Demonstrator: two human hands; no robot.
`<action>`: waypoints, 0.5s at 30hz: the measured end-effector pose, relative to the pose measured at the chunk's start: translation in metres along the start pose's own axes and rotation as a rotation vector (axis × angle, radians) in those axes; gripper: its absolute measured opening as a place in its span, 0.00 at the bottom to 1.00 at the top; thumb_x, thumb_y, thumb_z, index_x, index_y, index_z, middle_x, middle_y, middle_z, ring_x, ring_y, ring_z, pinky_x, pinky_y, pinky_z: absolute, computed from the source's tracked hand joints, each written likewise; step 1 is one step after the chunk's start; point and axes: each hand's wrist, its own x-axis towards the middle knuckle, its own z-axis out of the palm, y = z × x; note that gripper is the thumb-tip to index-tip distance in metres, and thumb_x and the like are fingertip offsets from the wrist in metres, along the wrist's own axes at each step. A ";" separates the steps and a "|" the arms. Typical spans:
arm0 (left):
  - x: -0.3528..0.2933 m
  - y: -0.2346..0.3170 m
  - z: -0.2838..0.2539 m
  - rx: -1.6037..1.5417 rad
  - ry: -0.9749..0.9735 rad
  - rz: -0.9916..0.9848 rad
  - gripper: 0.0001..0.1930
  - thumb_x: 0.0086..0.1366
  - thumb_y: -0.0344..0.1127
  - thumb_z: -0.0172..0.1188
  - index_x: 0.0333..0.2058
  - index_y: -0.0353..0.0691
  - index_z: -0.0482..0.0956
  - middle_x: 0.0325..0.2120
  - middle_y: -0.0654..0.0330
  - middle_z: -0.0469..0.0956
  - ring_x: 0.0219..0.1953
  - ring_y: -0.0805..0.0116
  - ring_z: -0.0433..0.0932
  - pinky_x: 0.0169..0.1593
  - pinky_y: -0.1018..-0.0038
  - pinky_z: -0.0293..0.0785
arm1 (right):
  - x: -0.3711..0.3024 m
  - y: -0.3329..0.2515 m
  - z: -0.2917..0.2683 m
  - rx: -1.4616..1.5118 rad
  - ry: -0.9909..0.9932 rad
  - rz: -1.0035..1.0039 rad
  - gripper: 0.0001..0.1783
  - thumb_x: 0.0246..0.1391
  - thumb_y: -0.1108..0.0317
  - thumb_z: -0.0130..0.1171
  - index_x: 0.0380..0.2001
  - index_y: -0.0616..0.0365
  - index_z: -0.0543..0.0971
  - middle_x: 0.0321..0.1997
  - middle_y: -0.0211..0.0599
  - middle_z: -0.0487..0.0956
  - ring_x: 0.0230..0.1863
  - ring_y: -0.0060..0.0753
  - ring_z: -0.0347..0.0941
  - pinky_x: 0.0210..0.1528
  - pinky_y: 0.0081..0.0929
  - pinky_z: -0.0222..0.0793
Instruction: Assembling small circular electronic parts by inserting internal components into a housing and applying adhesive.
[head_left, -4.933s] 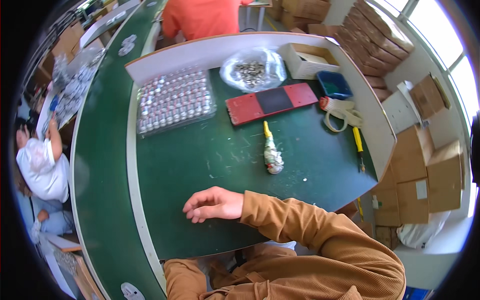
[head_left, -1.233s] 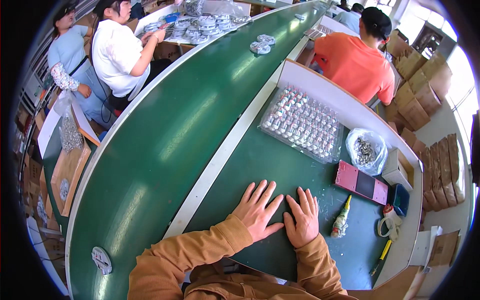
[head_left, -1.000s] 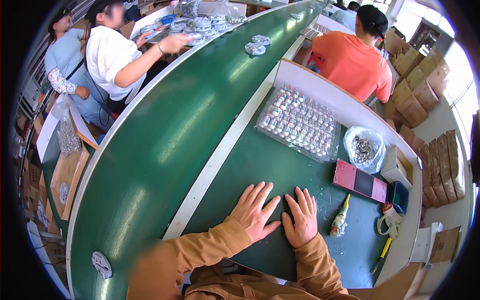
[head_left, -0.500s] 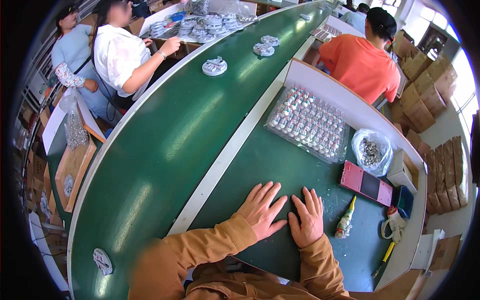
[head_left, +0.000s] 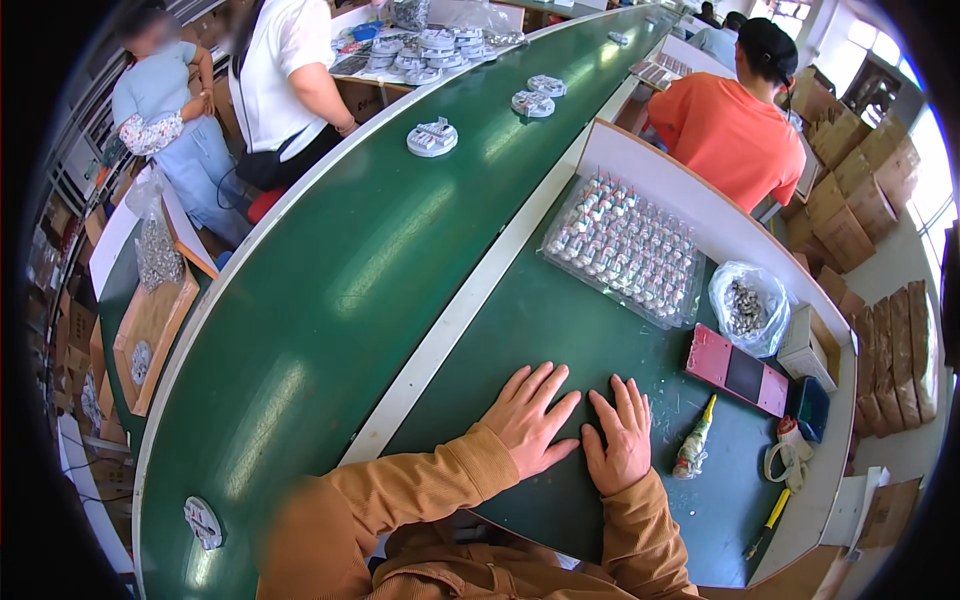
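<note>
My left hand [head_left: 530, 422] lies palm down on the green work table, fingers spread and holding nothing. Beside it, thumbs close together, my right hand [head_left: 618, 440] rests flat on the same surface, also holding nothing. Right of it lies a small wrapped bottle with a yellow nozzle [head_left: 694, 443]. Farther off sits a pink fixture with a black middle [head_left: 738, 370]. Beyond my hands, a clear plastic tray [head_left: 570, 262] holds rows of small white parts with red tips.
A conveyor belt [head_left: 340, 280] on the left carries grey-white round housings [head_left: 432, 138]. On the right are a bag of metal parts [head_left: 748, 308], a white box [head_left: 806, 346], a white ring-shaped item [head_left: 784, 462] and a yellow-handled tool [head_left: 770, 520]. Three co-workers are nearest.
Across the belt, the person in white has risen and lowered the raised arm. The person in light blue has also shifted. My hands stay in place; the view has moved slightly.
</note>
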 end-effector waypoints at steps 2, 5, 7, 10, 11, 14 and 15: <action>0.000 0.000 0.000 0.002 0.001 -0.002 0.31 0.64 0.48 0.69 0.62 0.35 0.77 0.70 0.36 0.66 0.71 0.38 0.64 0.75 0.47 0.56 | 0.000 0.000 0.000 0.003 -0.002 -0.001 0.29 0.57 0.66 0.65 0.63 0.56 0.81 0.76 0.56 0.70 0.78 0.68 0.61 0.80 0.61 0.52; 0.001 0.000 0.001 -0.007 0.000 -0.002 0.32 0.64 0.48 0.69 0.61 0.35 0.77 0.70 0.36 0.65 0.71 0.38 0.65 0.75 0.47 0.56 | -0.001 0.002 0.001 0.005 0.001 0.002 0.29 0.57 0.66 0.65 0.63 0.56 0.81 0.76 0.56 0.69 0.78 0.69 0.60 0.80 0.61 0.52; 0.001 0.000 0.001 -0.008 0.001 -0.006 0.32 0.64 0.47 0.69 0.61 0.35 0.77 0.70 0.36 0.65 0.71 0.38 0.65 0.75 0.47 0.56 | -0.001 0.002 0.001 0.008 0.000 0.000 0.29 0.57 0.66 0.65 0.63 0.56 0.81 0.76 0.56 0.69 0.78 0.69 0.60 0.80 0.61 0.52; 0.001 0.000 0.001 -0.020 0.008 -0.001 0.32 0.64 0.47 0.69 0.61 0.35 0.77 0.70 0.36 0.65 0.70 0.38 0.65 0.75 0.47 0.56 | -0.001 0.001 0.001 0.010 -0.013 0.008 0.28 0.58 0.68 0.64 0.63 0.58 0.81 0.76 0.57 0.69 0.79 0.68 0.59 0.80 0.58 0.52; 0.000 0.000 0.001 -0.023 0.011 0.000 0.32 0.64 0.47 0.69 0.61 0.35 0.77 0.70 0.36 0.65 0.70 0.38 0.65 0.75 0.47 0.56 | -0.001 0.001 0.001 0.011 -0.018 0.010 0.28 0.58 0.68 0.64 0.63 0.59 0.81 0.77 0.57 0.69 0.79 0.68 0.59 0.80 0.58 0.52; 0.000 0.000 0.001 -0.023 0.003 -0.009 0.32 0.64 0.47 0.69 0.61 0.35 0.76 0.70 0.36 0.65 0.70 0.38 0.65 0.75 0.47 0.56 | -0.002 0.000 0.000 0.009 -0.020 0.004 0.28 0.58 0.67 0.64 0.63 0.58 0.81 0.77 0.57 0.69 0.79 0.68 0.59 0.80 0.60 0.51; 0.000 0.000 0.001 -0.027 -0.002 -0.009 0.32 0.63 0.48 0.69 0.61 0.35 0.76 0.70 0.35 0.65 0.70 0.38 0.64 0.75 0.47 0.56 | -0.002 0.000 -0.001 0.005 -0.019 0.005 0.28 0.58 0.67 0.64 0.63 0.57 0.81 0.77 0.58 0.69 0.79 0.69 0.59 0.80 0.61 0.51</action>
